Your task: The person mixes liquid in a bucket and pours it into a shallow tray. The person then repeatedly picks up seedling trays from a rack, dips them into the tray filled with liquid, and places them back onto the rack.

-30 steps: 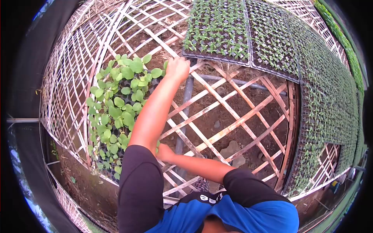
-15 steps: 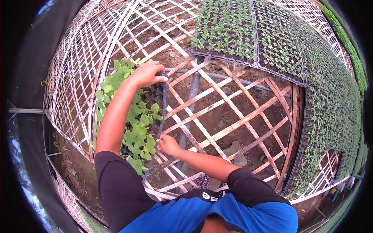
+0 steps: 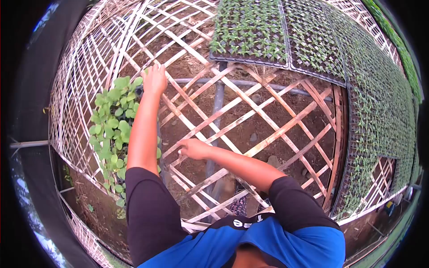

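Note:
A dark seedling tray with broad, round-leaved green seedlings point(image 3: 114, 129) lies on the wooden lattice at the left. My left hand point(image 3: 154, 80) reaches to the tray's far right corner, with its fingers curled over the edge there. My left forearm hides part of the tray's right side and some leaves. To the right of the tray, over the lattice, is my right hand point(image 3: 194, 148). Its fingers are loosely bent, thumb and forefinger a little apart, with nothing between them. A small gap separates it from the tray's edge.
The bench top is a crisscross lattice of wooden slats point(image 3: 250, 114) with soil and stones visible beneath. Trays of small narrow-leaved seedlings point(image 3: 250, 33) line the far side, and more seedling trays point(image 3: 375, 129) run down the right. Dark netting point(image 3: 29, 111) hangs at the left.
The broad-leaved seedling tray has shifted left across the lattice along with my left hand. My right hand has come away from the tray's near right edge and its fingers have loosened.

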The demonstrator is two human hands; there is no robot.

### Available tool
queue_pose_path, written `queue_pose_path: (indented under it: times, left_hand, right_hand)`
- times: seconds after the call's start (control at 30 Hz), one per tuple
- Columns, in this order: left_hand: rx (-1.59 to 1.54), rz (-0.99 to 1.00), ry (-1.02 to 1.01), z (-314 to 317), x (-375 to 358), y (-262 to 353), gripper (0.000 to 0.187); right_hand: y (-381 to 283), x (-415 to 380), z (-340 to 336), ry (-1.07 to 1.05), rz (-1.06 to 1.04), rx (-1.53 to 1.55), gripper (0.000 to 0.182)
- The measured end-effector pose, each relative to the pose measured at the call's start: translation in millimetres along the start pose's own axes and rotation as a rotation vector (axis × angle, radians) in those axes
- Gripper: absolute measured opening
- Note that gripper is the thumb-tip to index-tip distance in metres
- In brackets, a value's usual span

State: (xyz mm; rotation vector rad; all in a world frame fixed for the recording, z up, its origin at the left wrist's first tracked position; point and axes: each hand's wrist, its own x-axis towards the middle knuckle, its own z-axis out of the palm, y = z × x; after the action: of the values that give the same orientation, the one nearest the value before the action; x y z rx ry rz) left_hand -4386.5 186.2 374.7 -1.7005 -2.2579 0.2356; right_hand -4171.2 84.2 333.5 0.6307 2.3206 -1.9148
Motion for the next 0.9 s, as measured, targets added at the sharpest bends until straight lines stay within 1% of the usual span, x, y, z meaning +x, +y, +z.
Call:
queue_pose_path:
  times: [0.03,0.07,0.1,0.13,0.17,0.2,0.23,0.3,0.33,0.37,0.43,0.47,0.5,0.53,0.57,0.6,0.63,0.67,0.77,0.83,0.87,0.9]
  left_hand:
    - [-0.170,0.086,0.113,-16.3,3.4,32.5,0.033]
    - [-0.329,0.186,0.220,-26.5,7.0,63.8,0.029]
    - [-0.426,0.264,0.208,-49.3,7.1,98.3,0.026]
    - [-0.543,0.353,0.233,-59.1,8.9,129.9,0.025]
    - [-0.670,0.395,0.231,-65.3,9.8,162.2,0.023]
    - [-0.747,0.440,0.239,-73.0,11.2,192.5,0.021]
    - [-0.802,0.495,0.245,-73.7,13.9,220.8,0.020]
    - [-0.887,0.551,0.184,-87.9,13.9,270.6,0.020]
    - [-0.917,0.567,0.149,-92.0,12.1,292.2,0.021]
    - [-0.942,0.583,0.114,-95.6,8.0,311.2,0.021]
    - [-1.045,0.603,0.064,-99.3,-10.2,341.1,0.022]
    - [-1.108,0.616,0.111,-99.1,-22.2,352.2,0.022]
    - [-1.157,0.612,0.039,-101.3,-36.4,358.5,0.022]
    - [-1.184,0.591,-0.036,-100.2,-52.2,363.2,0.023]
    - [-1.220,0.587,-0.093,-108.1,-68.0,360.0,0.023]
    - [-1.279,0.593,-0.081,-100.6,-82.9,362.3,0.023]
    - [-1.273,0.606,-0.137,-96.7,-96.4,361.0,0.024]
    - [-1.276,0.580,-0.128,-103.1,-110.6,356.1,0.025]
    - [-1.328,0.546,-0.257,-106.6,-140.6,345.5,0.026]
    - [-1.326,0.582,-0.250,-102.4,-154.8,338.5,0.025]
    - [-1.327,0.599,-0.247,-99.9,-162.1,334.9,0.025]
    - [-1.335,0.585,-0.303,-99.4,-169.4,331.0,0.025]
  right_hand:
    - [-0.9,-23.2,-31.5,0.005,-0.004,0.105,0.030]
    - [16.6,-37.6,-54.3,0.075,-0.013,0.201,0.032]
    - [34.1,-53.7,-78.0,0.144,-0.026,0.298,0.034]
    - [47.9,-73.8,-110.4,0.210,0.154,0.511,0.035]
    - [65.0,-94.5,-144.8,0.387,0.130,0.585,0.028]
    - [87.7,-110.5,-180.0,0.623,0.161,0.748,0.023]
    - [88.2,-131.8,-214.2,0.909,0.203,0.883,0.018]
    - [120.3,-159.9,-276.0,1.332,0.083,1.169,0.023]
    - [135.7,-166.4,-304.1,1.505,0.116,1.311,0.027]
    - [146.6,-172.4,-324.1,1.555,0.152,1.352,0.029]
    - [168.4,-173.9,-353.7,1.404,0.091,1.532,0.030]
    - [174.8,-173.5,-362.6,1.416,0.153,1.575,0.031]
    - [173.5,-169.4,-370.0,1.422,0.215,1.617,0.031]
    - [174.3,-167.3,-371.3,1.454,0.234,1.598,0.028]
    - [165.3,-165.5,-370.7,1.534,0.251,1.527,0.023]
    - [172.9,-163.3,-377.4,1.627,0.263,1.356,0.022]
    - [185.4,-157.7,-381.9,1.712,0.279,1.187,0.021]
    - [187.6,-155.1,-384.6,1.787,0.377,0.995,0.018]
    - [158.8,-155.6,-387.4,1.965,0.207,0.869,0.013]
    - [122.3,-164.5,-383.6,2.081,0.281,0.689,0.018]
    - [104.7,-171.7,-381.2,2.062,0.296,0.660,0.022]
    - [98.5,-176.9,-381.5,2.040,0.309,0.629,0.028]
